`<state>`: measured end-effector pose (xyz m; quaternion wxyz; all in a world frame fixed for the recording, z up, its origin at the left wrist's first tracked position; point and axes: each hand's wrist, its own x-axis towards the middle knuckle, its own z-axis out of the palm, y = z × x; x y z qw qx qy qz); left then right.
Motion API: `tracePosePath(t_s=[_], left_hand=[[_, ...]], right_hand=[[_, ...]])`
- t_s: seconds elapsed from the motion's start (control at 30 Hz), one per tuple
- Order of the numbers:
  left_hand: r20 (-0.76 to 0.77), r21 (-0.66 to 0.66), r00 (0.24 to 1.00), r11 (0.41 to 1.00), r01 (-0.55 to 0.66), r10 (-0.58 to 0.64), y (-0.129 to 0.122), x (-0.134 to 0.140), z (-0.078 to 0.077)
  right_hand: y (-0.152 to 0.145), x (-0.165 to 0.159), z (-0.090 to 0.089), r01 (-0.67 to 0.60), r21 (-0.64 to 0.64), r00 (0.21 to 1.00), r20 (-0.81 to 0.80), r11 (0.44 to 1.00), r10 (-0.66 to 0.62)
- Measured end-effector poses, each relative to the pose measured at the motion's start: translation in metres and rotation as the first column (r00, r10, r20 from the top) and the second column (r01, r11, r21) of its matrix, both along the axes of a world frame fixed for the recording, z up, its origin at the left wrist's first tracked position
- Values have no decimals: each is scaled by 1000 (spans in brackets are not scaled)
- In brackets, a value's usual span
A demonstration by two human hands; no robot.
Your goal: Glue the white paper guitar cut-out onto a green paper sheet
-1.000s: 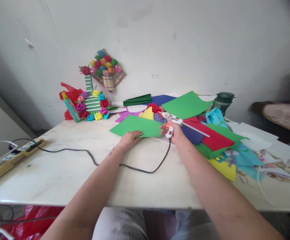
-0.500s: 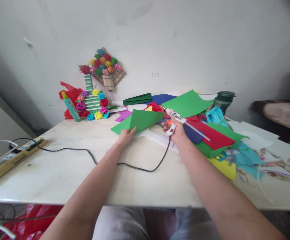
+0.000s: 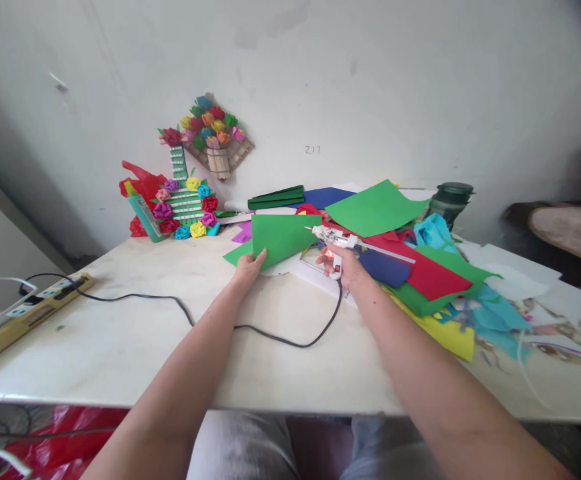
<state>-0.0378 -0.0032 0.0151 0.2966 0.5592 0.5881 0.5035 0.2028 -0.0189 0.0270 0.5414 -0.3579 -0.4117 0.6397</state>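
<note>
Green paper (image 3: pixel 284 239) is pinched in the left hand (image 3: pixel 248 268), seemingly for control; glue gun (image 3: pixel 339 239) gripped in the right hand (image 3: pixel 351 268).

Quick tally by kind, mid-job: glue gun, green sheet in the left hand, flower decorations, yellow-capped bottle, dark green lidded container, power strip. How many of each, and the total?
Glue gun: 1
Green sheet in the left hand: 1
Flower decorations: 2
Yellow-capped bottle: 1
Dark green lidded container: 1
Power strip: 1
Total: 7
</note>
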Motion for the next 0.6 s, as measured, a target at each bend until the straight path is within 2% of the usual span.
tracePosePath(t_s=[0.13,0.33,0.6], left_hand=[[103,33,995,999,-15,12,13,-4,-10],[94,14,995,999,-35,34,24,-10,-17],[86,6,995,999,-46,45,29,-10,-20]], right_hand=[[-2,-3,-2,-93,59,988,132,994,84],[-5,-5,-1,-106,100,968,236,989,80],[-9,-8,2,-155,114,902,421,981,94]])
